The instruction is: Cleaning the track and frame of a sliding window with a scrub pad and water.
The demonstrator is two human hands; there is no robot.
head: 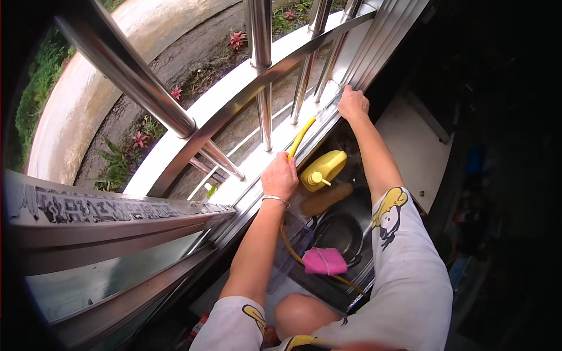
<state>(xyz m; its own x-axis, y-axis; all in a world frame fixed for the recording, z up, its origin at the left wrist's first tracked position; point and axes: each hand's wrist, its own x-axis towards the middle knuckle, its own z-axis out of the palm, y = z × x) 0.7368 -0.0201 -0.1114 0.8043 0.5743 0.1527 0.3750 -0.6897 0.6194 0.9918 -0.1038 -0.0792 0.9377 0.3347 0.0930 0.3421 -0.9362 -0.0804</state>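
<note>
My left hand (280, 175) is closed around a yellow hose (303, 134), whose free end points up and right over the metal window track. My right hand (353, 103) touches the far end of the window sill and track (327, 107); its fingertips are partly hidden, so I cannot tell whether it holds anything. Below and between my arms, a yellow pump bottle (324, 170) lies by the sink. A pink cloth (325, 261) rests over the rim of a black pan (340, 234). More hose runs down beneath the cloth.
Metal security bars (261, 39) rise beyond the sill, joined by a curved rail (228, 112). A sliding window frame (118, 223) stands at left. A bent knee (303, 313) is below the sink, and a pale board (412, 149) lies at right.
</note>
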